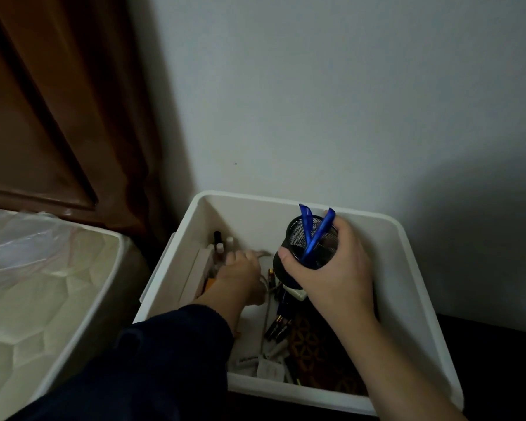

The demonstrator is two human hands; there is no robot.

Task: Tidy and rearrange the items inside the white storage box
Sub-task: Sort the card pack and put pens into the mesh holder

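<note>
Your right hand [331,275] grips the pen cup [307,243]; keep it upright while your left hand [240,275], fingers unclear, sorts inside the box [407,268].

Looking like a bedroom in a home. Showing a quilted mattress [43,287] under clear plastic wrap at the left, a brown wooden door [52,110] standing behind it, and a plain pale wall [331,95] meeting in a dim corner. Sitting just beside the mattress, a white storage box [413,287] holding household odds and ends: batteries [278,328], small bottles [222,243], a black mesh pen cup [308,243] with blue pens [313,235].
</note>
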